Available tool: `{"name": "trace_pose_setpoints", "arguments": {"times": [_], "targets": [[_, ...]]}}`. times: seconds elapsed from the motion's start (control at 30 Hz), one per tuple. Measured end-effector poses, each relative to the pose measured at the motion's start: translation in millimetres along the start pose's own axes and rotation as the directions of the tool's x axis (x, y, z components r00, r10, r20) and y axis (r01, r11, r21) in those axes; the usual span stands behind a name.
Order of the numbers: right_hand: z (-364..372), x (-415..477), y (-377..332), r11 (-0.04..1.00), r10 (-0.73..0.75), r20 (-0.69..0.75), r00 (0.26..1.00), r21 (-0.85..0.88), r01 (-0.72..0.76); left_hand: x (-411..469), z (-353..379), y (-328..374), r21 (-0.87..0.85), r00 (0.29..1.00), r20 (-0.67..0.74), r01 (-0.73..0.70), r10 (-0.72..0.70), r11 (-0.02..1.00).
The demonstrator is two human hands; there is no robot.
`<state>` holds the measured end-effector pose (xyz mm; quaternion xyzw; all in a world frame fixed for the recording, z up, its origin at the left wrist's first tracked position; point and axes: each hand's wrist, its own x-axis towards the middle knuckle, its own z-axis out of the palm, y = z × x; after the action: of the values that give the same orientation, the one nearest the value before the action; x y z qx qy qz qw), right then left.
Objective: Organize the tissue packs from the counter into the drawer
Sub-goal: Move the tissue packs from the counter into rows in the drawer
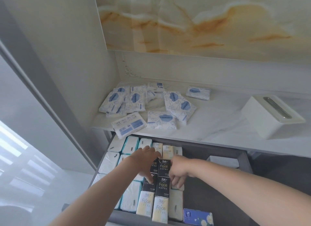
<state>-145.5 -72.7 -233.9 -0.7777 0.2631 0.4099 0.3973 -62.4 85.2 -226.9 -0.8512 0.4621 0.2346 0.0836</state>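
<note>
Tissue packs [161, 122]: glossy, crinkled plastic film wrappers. Counter [218, 118]: smooth, polished marble-look top. Tissue box [262, 123]: matt white plastic.

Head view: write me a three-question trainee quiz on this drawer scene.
1. True or false: the drawer is closed.
2. The left hand and right hand meet over: A black Face packs, B blue floral pack, C yellow Face packs.
3. Fill in: the white tissue box stands on the ___.
Key: 1 false; 2 A; 3 counter.
</note>
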Motion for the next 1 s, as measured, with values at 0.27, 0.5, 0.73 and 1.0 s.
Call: {"name": "trace_pose_setpoints", "arguments": {"times": [0.27, 0.5, 0.73, 1.0], "targets": [[3, -7, -1, 1.0, 0.005, 0.009, 1.0, -0.016, -0.005, -3, 5, -5, -0.047, 1.0, 0.005, 0.021, -0.021, 0.999], [-43, -30, -51, 0.892, -0.417, -0.473, 0.776, -0.377, 0.25, -11, -37, -31, -0.278, 0.932, -0.336, 0.035, -0.132, 0.96], [-62, -9, -125, 0.68, -0.648, -0.408, 0.643, -0.691, 0.247, -14, -53, -106, -0.151, 0.835, -0.371, 0.378, -0.407, 0.913], [-85, 38, -114, 0.682, -0.51, -0.442, 0.738, -0.73, 0.034, 4, -43, -142, -0.211, 0.86, -0.369, 0.293, -0.353, 0.933]]}}
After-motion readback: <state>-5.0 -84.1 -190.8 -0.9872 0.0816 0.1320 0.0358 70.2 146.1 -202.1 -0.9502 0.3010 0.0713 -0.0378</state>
